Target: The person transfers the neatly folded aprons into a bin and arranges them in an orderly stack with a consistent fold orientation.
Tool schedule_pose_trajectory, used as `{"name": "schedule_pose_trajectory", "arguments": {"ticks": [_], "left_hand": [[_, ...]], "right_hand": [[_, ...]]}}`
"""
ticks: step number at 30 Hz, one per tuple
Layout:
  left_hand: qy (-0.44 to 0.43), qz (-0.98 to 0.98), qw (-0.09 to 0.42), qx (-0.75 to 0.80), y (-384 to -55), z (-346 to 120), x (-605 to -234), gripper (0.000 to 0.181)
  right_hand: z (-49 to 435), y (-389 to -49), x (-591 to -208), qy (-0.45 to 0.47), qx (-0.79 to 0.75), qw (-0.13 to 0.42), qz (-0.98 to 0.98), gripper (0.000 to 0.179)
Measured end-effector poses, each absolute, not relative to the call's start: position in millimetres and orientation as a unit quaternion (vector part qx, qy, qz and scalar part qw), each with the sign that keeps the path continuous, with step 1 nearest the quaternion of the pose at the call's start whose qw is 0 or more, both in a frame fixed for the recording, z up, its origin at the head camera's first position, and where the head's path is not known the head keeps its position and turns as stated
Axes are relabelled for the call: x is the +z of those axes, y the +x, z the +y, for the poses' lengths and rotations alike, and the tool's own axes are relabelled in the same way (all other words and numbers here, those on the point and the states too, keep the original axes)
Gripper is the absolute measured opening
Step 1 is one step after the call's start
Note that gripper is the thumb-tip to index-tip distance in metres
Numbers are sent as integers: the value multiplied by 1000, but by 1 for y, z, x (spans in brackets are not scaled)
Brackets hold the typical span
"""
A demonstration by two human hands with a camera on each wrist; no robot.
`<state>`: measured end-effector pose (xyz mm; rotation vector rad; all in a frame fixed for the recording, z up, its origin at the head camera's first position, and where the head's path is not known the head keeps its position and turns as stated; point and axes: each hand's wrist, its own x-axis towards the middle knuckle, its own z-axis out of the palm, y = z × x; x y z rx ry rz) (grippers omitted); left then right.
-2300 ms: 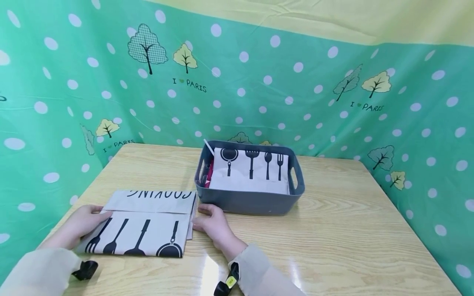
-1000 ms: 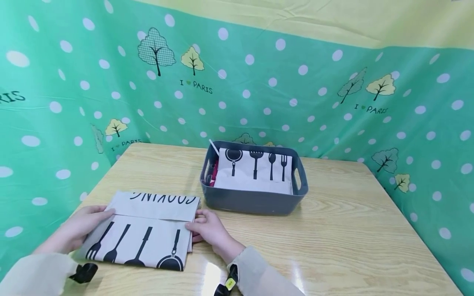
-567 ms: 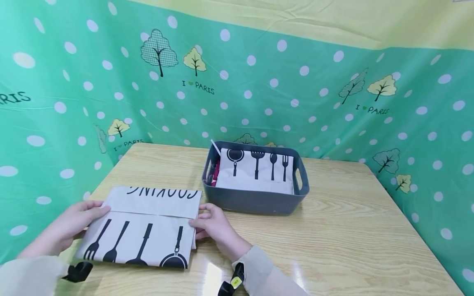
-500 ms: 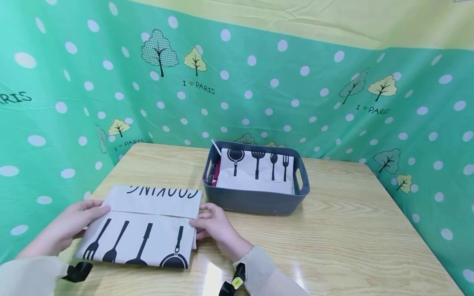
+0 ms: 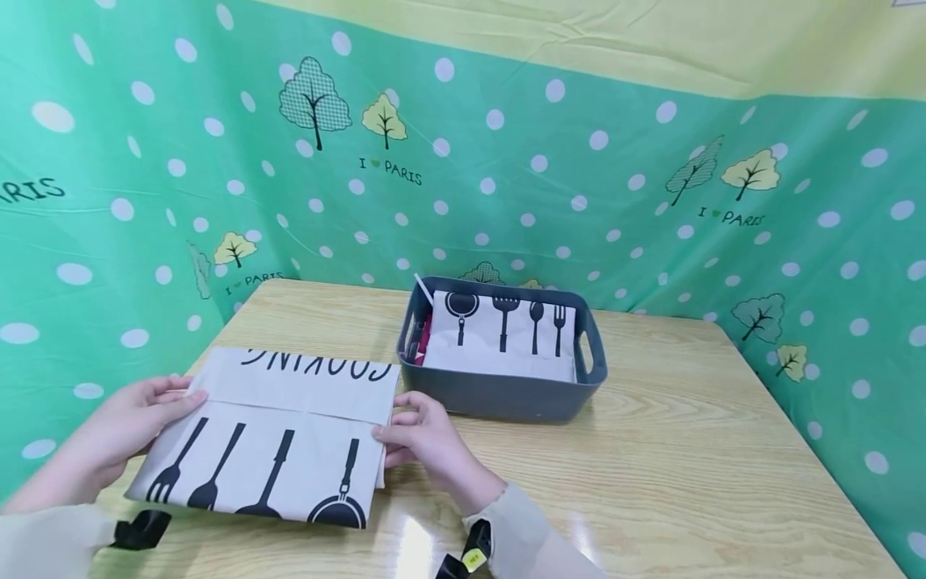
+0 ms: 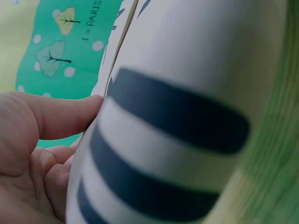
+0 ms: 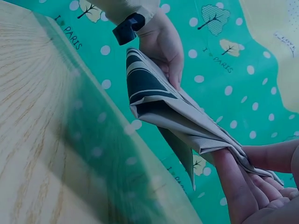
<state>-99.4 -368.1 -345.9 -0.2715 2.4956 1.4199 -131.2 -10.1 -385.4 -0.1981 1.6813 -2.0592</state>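
A folded white cloth, printed with black kitchen utensils and the word COOKING upside down, is held between both hands over the table's left part. At its left edge, my left hand pinches it, thumb on top. My right hand pinches the opposite edge, with the thumb above and the fingers beneath. In the right wrist view the layers of the cloth sag apart, and a gap separates it from the tabletop. The left wrist view shows the thumb of the left hand against the fold.
A grey plastic basket with side handles stands behind the right hand. It holds another folded cloth with the same print, a red item and a white stick. A polka-dot curtain hangs behind the wooden table.
The right hand, first beside the cloth's right edge, has taken hold of it. Both hands have lifted the cloth off the table, the left edge shifting left. The head view has turned slightly left.
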Motion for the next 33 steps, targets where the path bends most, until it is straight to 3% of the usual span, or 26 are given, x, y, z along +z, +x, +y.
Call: {"name": "schedule_pose_trajectory", "arguments": {"ticks": [20, 33], "left_hand": [[-58, 866, 53, 494, -103, -346, -334, 74], [-43, 827, 26, 560, -105, -322, -328, 57]], "right_hand": [[17, -142, -363, -111, -755, 211, 611, 40], [41, -148, -345, -118, -776, 195, 588, 35]]}}
